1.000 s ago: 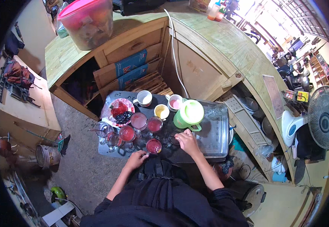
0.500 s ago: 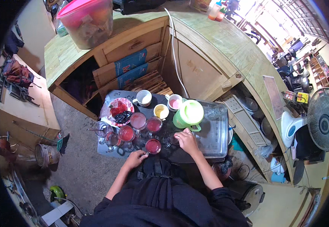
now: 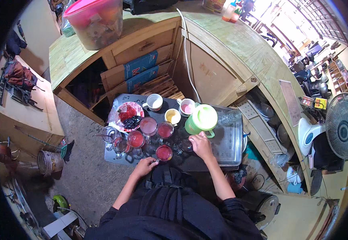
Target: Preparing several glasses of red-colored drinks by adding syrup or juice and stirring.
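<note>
A curved wooden counter [image 3: 238, 44] sweeps from ten o'clock round to three o'clock, with open cupboards beneath it and a rough concrete floor [image 3: 82, 176] at seven o'clock. On the counter at eleven o'clock stands a big clear tub [image 3: 96, 24] with a pink lid, packed with mixed goods. A standing fan [image 3: 342, 126] is at three o'clock, with a white kettle [image 3: 308, 136] just beside it.

In the middle sits a low dark table [image 3: 120, 158] crowded with drinkware. At its right end lies a clear rectangular tray [image 3: 230, 138]. A green jug [image 3: 200, 120] with a pale green lid stands on the tray's left edge. At ten o'clock from the jug, a round plate [image 3: 127, 116] holds red and dark pieces. Above it is a white mug [image 3: 155, 102]; nearby are a cup [image 3: 187, 106] of pink drink and a cup [image 3: 173, 117] of yellow drink. Several glass mugs hold red drink [image 3: 165, 130], and one full red glass [image 3: 164, 153] stands nearest the person.

The right hand [image 3: 201, 145] rests at the jug's base, fingers curled over a small empty glass [image 3: 185, 145]; I cannot tell how tightly it grips. The left hand [image 3: 144, 167] lies at the table's near edge, fingers loosely bent, fingertips just beside the full red glass, holding nothing.
</note>
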Demonstrator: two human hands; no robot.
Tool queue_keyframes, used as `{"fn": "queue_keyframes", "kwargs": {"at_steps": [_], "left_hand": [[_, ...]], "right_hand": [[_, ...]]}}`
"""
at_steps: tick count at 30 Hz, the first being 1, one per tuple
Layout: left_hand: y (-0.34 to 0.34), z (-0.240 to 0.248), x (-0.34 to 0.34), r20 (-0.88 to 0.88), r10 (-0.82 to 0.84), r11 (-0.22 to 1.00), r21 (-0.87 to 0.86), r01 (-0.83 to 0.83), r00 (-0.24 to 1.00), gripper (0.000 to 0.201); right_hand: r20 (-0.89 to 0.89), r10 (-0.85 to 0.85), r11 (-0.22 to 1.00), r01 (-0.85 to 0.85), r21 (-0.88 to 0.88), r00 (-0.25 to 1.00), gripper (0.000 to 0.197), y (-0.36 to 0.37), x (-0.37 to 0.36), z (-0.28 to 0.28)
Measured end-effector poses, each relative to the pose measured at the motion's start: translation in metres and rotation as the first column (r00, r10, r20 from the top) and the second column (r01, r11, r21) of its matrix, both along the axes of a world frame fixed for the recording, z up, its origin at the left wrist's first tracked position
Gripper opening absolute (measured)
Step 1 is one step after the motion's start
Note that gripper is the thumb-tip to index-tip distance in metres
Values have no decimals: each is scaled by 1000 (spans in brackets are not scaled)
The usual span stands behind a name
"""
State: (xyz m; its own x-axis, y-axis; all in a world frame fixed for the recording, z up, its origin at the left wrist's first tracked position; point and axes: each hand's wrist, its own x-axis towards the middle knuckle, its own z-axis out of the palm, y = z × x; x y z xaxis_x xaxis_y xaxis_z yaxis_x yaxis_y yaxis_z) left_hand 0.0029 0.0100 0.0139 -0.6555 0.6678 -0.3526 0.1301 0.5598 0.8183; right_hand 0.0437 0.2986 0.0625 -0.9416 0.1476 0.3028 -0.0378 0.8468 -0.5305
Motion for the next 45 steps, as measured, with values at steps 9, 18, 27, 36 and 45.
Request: {"fn": "queue_keyframes", "kwargs": {"at_steps": [9, 18, 27, 36, 45], "left_hand": [[-1, 2, 0, 9, 12, 999, 40, -12, 1000, 28], [0, 10, -2, 2, -2, 1000, 24, 2, 1000, 28], [-3, -1, -3, 9, -26, 999, 47, 25, 1000, 28], [-2, 1, -4, -4, -26, 999, 18, 26, 1000, 28], [-2, 4, -5, 15, -62, 998, 29, 61, 998, 29]], "right_hand": [[100, 55, 998, -57, 18, 993, 7, -3, -1, 3], [129, 74, 997, -69, -44, 989, 7, -6, 3, 4], [56, 19, 996, -14, -85, 998, 8, -8, 2, 6], [54, -25, 999, 27, -40, 998, 9, -8, 3, 6], [34, -81, 997, 81, -15, 996, 9, -11, 2, 3]]}}
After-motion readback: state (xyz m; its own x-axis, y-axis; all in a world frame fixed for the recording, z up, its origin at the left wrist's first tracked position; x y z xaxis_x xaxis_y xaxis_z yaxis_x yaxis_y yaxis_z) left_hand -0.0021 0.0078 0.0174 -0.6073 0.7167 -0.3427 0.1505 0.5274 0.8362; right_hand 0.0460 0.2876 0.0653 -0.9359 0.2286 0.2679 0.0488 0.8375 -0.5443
